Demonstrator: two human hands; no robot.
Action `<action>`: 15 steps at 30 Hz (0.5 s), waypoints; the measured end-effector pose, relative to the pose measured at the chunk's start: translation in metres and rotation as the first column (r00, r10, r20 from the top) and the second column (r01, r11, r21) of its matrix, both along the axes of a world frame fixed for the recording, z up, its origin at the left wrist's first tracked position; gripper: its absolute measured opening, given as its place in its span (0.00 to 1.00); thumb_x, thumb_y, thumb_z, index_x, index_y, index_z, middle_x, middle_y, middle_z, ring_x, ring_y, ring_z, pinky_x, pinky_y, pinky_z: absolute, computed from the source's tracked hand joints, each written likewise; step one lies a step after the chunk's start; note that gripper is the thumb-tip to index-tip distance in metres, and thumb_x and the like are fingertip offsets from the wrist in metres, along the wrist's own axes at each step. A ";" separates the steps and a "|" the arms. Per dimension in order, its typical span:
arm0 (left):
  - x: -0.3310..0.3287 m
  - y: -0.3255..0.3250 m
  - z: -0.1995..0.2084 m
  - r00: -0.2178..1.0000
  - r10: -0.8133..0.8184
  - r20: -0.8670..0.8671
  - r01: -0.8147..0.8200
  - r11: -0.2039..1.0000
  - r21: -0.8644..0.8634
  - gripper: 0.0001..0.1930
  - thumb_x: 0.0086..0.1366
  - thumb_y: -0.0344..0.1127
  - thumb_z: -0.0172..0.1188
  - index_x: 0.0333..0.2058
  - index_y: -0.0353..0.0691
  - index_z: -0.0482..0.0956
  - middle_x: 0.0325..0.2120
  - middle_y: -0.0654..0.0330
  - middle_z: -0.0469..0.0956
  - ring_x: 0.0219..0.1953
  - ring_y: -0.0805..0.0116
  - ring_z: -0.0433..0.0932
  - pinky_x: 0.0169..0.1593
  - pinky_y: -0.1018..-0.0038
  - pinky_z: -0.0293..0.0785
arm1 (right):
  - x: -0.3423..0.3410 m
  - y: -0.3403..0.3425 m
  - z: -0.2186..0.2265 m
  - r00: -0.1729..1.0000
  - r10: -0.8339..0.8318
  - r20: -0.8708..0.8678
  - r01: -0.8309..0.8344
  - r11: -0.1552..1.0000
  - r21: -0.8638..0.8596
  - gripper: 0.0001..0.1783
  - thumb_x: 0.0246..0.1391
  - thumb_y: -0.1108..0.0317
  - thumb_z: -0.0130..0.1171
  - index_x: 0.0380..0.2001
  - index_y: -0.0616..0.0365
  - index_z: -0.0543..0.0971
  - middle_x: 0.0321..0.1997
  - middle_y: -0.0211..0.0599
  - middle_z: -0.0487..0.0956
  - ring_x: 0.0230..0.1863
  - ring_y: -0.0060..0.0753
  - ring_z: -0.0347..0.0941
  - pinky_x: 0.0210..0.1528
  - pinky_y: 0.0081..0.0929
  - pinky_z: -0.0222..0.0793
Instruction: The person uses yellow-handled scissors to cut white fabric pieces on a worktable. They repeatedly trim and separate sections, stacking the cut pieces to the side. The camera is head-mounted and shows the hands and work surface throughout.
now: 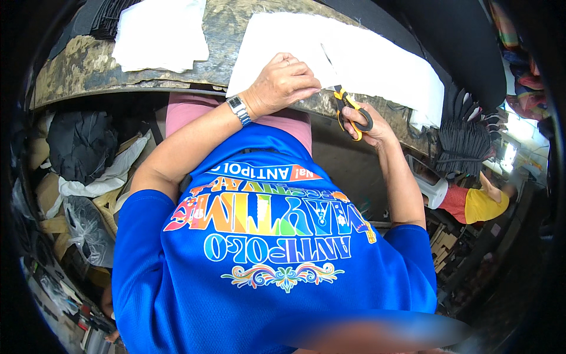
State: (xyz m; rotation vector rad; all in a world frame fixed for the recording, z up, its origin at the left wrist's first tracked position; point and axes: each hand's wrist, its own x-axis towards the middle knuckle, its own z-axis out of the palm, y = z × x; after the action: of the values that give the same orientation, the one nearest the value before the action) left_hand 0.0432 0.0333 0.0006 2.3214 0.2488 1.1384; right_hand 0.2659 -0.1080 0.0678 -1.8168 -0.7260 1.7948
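Note:
A long piece of white cloth [377,62] lies across the worn wooden table in front of me, its near edge reaching the table's rim. My left hand [286,82], with a metal watch on the wrist, is closed and pinches the cloth's near edge at its fingertips. Yellow-and-black handled scissors [342,109] sit in my right hand [371,125], fingers through the loops. Their blades point away from me over the cloth, just right of my left fingertips. How far the blades are parted is hard to see.
A stack of white cloth pieces [159,35] lies on the table [76,71] at the left. Black material [460,47] and a bundle of black strips [463,144] flank the right. Below left are a black bundle [82,144] and a clear bag [88,227]. A person in yellow [486,203] is at the right.

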 end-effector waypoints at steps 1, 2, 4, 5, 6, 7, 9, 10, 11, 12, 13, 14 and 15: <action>0.000 0.000 0.000 1.000 -0.003 -0.002 0.003 1.000 0.000 0.09 0.52 0.35 0.69 0.33 0.47 0.82 0.28 0.67 0.76 0.34 0.69 0.75 0.47 0.69 0.68 | 0.000 0.002 0.001 1.000 0.002 -0.018 -0.002 1.000 -0.004 0.28 0.51 0.42 0.64 0.31 0.60 0.74 0.16 0.31 0.72 0.14 0.18 0.65 0.16 0.16 0.58; 0.000 0.000 0.000 1.000 -0.006 -0.003 0.006 1.000 0.001 0.09 0.52 0.35 0.69 0.33 0.47 0.82 0.28 0.67 0.76 0.34 0.69 0.75 0.47 0.69 0.68 | 0.000 0.004 0.003 0.999 0.004 -0.037 -0.004 1.000 -0.009 0.28 0.51 0.41 0.64 0.31 0.60 0.74 0.16 0.32 0.72 0.15 0.19 0.66 0.17 0.16 0.59; 0.000 0.000 0.000 1.000 -0.007 -0.001 0.007 1.000 0.005 0.09 0.52 0.35 0.69 0.33 0.47 0.82 0.28 0.67 0.77 0.34 0.69 0.75 0.47 0.69 0.68 | 0.000 0.010 0.004 0.998 0.020 -0.051 -0.020 1.000 -0.005 0.28 0.51 0.41 0.63 0.31 0.60 0.75 0.17 0.33 0.73 0.16 0.20 0.67 0.18 0.17 0.60; 0.000 -0.001 0.000 1.000 -0.003 0.002 0.003 1.000 0.008 0.09 0.52 0.35 0.69 0.33 0.47 0.82 0.28 0.67 0.77 0.34 0.69 0.75 0.47 0.69 0.68 | 0.000 0.015 0.004 0.998 0.035 -0.048 -0.035 0.999 0.003 0.29 0.51 0.41 0.63 0.31 0.60 0.75 0.18 0.33 0.73 0.17 0.20 0.68 0.18 0.17 0.61; 0.000 -0.001 0.000 1.000 -0.001 0.004 0.000 1.000 0.012 0.09 0.52 0.35 0.69 0.33 0.47 0.82 0.28 0.67 0.77 0.34 0.69 0.75 0.47 0.69 0.68 | 0.000 0.019 0.003 0.998 0.046 -0.049 -0.045 0.999 0.017 0.29 0.51 0.40 0.63 0.31 0.60 0.75 0.18 0.34 0.74 0.18 0.21 0.68 0.19 0.18 0.61; 0.000 0.000 0.000 1.000 0.008 0.002 -0.008 1.000 0.010 0.09 0.52 0.35 0.69 0.33 0.47 0.82 0.28 0.67 0.77 0.34 0.69 0.75 0.47 0.69 0.68 | -0.001 0.022 0.002 0.998 0.052 -0.041 -0.051 0.999 0.011 0.30 0.51 0.39 0.62 0.31 0.60 0.75 0.19 0.35 0.74 0.20 0.22 0.70 0.20 0.19 0.63; -0.001 0.000 0.000 1.000 0.029 -0.004 -0.029 1.000 0.005 0.09 0.52 0.35 0.69 0.33 0.47 0.82 0.28 0.67 0.77 0.34 0.69 0.75 0.47 0.69 0.67 | -0.002 0.024 0.001 0.999 0.046 -0.023 -0.046 0.999 0.004 0.30 0.51 0.39 0.62 0.31 0.60 0.75 0.19 0.35 0.74 0.20 0.23 0.70 0.20 0.19 0.64; -0.001 0.000 0.000 1.000 0.024 0.000 -0.024 1.000 -0.002 0.09 0.52 0.35 0.69 0.33 0.47 0.82 0.28 0.67 0.77 0.35 0.69 0.75 0.47 0.69 0.67 | -0.002 0.024 0.000 0.998 0.051 -0.029 -0.051 0.999 0.003 0.30 0.51 0.38 0.62 0.31 0.60 0.75 0.19 0.35 0.74 0.20 0.23 0.71 0.20 0.19 0.64; -0.002 0.000 0.000 1.000 0.022 0.001 -0.022 1.000 -0.009 0.08 0.53 0.35 0.69 0.33 0.47 0.82 0.28 0.67 0.77 0.35 0.69 0.75 0.47 0.69 0.67 | -0.001 0.024 0.000 0.998 0.051 -0.044 -0.051 0.999 -0.003 0.30 0.51 0.38 0.62 0.31 0.60 0.75 0.19 0.36 0.74 0.20 0.23 0.71 0.20 0.19 0.64; -0.002 0.000 0.000 1.000 0.018 0.001 -0.018 1.000 -0.017 0.08 0.53 0.35 0.69 0.33 0.48 0.82 0.28 0.67 0.77 0.35 0.69 0.75 0.47 0.69 0.67 | 0.000 0.022 0.000 0.996 0.058 -0.071 -0.058 0.998 -0.009 0.31 0.51 0.38 0.62 0.31 0.60 0.75 0.20 0.36 0.75 0.20 0.23 0.71 0.20 0.19 0.64; -0.002 0.000 0.000 1.000 0.027 -0.002 -0.027 1.000 -0.014 0.08 0.53 0.35 0.69 0.33 0.48 0.82 0.28 0.67 0.77 0.35 0.69 0.75 0.47 0.69 0.67 | 0.001 0.021 0.000 0.993 0.063 -0.099 -0.065 0.998 -0.016 0.31 0.52 0.38 0.62 0.31 0.60 0.75 0.20 0.36 0.75 0.20 0.23 0.71 0.20 0.19 0.64; -0.002 0.000 0.000 0.999 0.035 -0.005 -0.035 0.999 -0.011 0.08 0.53 0.35 0.69 0.33 0.48 0.82 0.29 0.67 0.77 0.35 0.69 0.75 0.47 0.69 0.67 | 0.002 0.019 0.000 0.993 0.051 -0.102 -0.054 0.998 -0.030 0.31 0.52 0.38 0.62 0.31 0.60 0.75 0.20 0.36 0.75 0.20 0.23 0.71 0.20 0.19 0.64; -0.002 0.000 0.000 0.999 0.043 -0.008 -0.043 0.999 -0.009 0.08 0.53 0.35 0.68 0.33 0.48 0.82 0.29 0.67 0.77 0.35 0.69 0.75 0.48 0.69 0.67 | 0.003 0.017 -0.001 0.994 0.038 -0.105 -0.043 0.998 -0.044 0.31 0.52 0.38 0.61 0.31 0.60 0.75 0.20 0.37 0.75 0.20 0.23 0.71 0.20 0.18 0.64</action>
State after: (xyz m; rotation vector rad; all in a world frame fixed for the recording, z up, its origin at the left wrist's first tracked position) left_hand 0.0410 0.0330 0.0006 2.3236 0.3073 1.1470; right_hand 0.2688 -0.0909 0.0673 -1.7345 -0.6915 1.9315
